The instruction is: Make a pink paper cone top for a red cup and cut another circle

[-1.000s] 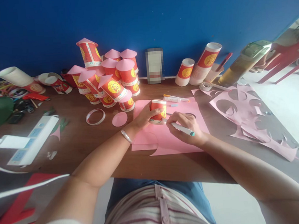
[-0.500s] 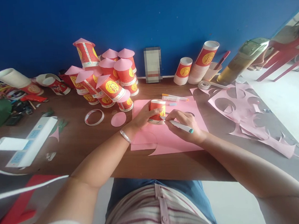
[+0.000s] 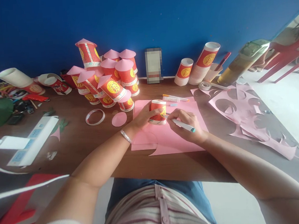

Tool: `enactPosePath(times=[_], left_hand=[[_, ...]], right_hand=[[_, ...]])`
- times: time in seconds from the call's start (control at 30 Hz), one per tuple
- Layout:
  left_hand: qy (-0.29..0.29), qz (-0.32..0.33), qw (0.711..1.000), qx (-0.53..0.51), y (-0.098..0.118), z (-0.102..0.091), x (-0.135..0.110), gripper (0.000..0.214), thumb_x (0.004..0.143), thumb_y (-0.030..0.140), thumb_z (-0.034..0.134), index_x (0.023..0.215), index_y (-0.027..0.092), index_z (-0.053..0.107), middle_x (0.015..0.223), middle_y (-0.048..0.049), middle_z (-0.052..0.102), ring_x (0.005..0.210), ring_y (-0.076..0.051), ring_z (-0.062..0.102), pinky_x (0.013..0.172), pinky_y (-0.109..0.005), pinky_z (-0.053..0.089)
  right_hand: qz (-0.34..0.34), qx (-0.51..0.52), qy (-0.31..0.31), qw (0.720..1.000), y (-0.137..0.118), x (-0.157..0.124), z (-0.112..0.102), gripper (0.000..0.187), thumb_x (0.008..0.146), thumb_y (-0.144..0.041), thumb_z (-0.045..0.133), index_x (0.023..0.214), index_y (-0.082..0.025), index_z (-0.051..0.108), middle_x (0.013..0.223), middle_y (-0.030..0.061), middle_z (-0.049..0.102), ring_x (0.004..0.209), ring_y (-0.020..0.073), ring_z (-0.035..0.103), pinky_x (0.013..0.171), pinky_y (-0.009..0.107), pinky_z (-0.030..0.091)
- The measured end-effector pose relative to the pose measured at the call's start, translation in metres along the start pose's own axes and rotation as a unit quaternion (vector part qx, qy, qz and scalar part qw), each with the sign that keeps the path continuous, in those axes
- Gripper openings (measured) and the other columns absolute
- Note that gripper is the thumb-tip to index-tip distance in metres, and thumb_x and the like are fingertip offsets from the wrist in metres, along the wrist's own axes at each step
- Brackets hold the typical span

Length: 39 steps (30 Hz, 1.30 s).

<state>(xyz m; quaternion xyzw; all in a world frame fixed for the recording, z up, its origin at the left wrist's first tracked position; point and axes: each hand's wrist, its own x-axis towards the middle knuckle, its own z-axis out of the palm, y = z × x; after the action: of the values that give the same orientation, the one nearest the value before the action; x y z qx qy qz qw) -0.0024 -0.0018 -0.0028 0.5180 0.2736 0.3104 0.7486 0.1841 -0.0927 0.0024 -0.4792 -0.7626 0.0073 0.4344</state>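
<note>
A red paper cup (image 3: 157, 106) with a yellow emblem stands upside down on pink paper (image 3: 178, 137). My left hand (image 3: 145, 115) is closed around its left side, the thumb lying across its front. Between the fingers of my right hand (image 3: 188, 121) is a white marker (image 3: 183, 125) with a teal end; its tip points at the cup's front, low down, and I cannot tell whether it touches. Behind the cup lie an orange-and-white marker (image 3: 174, 98) and a small pale block (image 3: 173, 105). A pink paper disc (image 3: 119, 119) rests left of my left hand.
Several cups with pink cone tops (image 3: 112, 87) are stacked at the back left. A tape roll (image 3: 95, 117) and a power strip (image 3: 34, 141) lie to the left. Stacked cups (image 3: 204, 63), a bottle (image 3: 244, 61) and cut pink scraps (image 3: 245, 111) occupy the right.
The marker in my right hand has shifted slightly right, its tip now a little higher beside the cup. My left hand keeps its hold on the cup. The view has moved slightly.
</note>
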Motion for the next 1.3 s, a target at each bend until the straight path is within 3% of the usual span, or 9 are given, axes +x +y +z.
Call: enactPosePath(times=[0.13,0.43,0.83,1.07,1.3], left_hand=[[0.0,0.0,1.0,-0.002,-0.0002,-0.0003,-0.0003,0.062,0.073,0.046,0.089,0.118,0.016,0.058,0.104,-0.0077,0.071,0.088,-0.02,0.072,0.066,-0.025,0.053],[-0.005,0.004,1.0,0.008,0.0004,-0.0016,-0.0024,0.048,0.08,0.044,0.084,0.109,0.017,0.057,0.097,-0.0022,0.067,0.085,-0.016,0.069,0.067,-0.024,0.052],[-0.018,0.007,1.0,-0.005,-0.0019,-0.0043,-0.0017,0.053,0.081,0.045,0.084,0.118,0.016,0.06,0.105,-0.0062,0.07,0.091,-0.019,0.071,0.073,-0.026,0.054],[-0.006,0.009,1.0,-0.011,0.0017,0.0007,-0.0023,0.052,0.076,0.048,0.087,0.106,0.016,0.059,0.093,-0.002,0.067,0.081,-0.016,0.068,0.072,-0.028,0.053],[0.006,0.015,1.0,0.005,0.0067,0.0041,-0.004,0.044,0.078,0.043,0.084,0.098,0.016,0.057,0.088,-0.0009,0.063,0.076,-0.013,0.063,0.065,-0.023,0.051]], right_hand=[[-0.014,-0.004,-0.001,1.0,-0.0009,0.0001,0.0002,0.012,0.09,-0.015,0.057,0.082,-0.024,0.057,0.07,-0.0012,0.071,0.057,0.0131,0.064,0.054,0.024,0.044],[-0.013,-0.008,-0.005,1.0,-0.0032,-0.0006,0.001,0.014,0.09,-0.014,0.056,0.08,-0.024,0.057,0.066,-0.0028,0.067,0.054,0.0118,0.059,0.055,0.023,0.043],[0.003,-0.005,-0.01,1.0,-0.0006,-0.0003,-0.0005,0.013,0.089,-0.014,0.057,0.081,-0.024,0.058,0.071,-0.0012,0.072,0.058,0.0131,0.064,0.056,0.024,0.044],[-0.019,-0.009,0.008,1.0,-0.0005,0.0006,-0.0001,0.014,0.088,-0.011,0.057,0.082,-0.024,0.056,0.07,-0.0023,0.072,0.056,0.0124,0.063,0.054,0.023,0.043],[-0.017,-0.005,0.007,1.0,0.0005,-0.0013,0.002,0.014,0.088,-0.012,0.058,0.082,-0.024,0.055,0.067,-0.0026,0.069,0.055,0.0128,0.062,0.053,0.023,0.042]])
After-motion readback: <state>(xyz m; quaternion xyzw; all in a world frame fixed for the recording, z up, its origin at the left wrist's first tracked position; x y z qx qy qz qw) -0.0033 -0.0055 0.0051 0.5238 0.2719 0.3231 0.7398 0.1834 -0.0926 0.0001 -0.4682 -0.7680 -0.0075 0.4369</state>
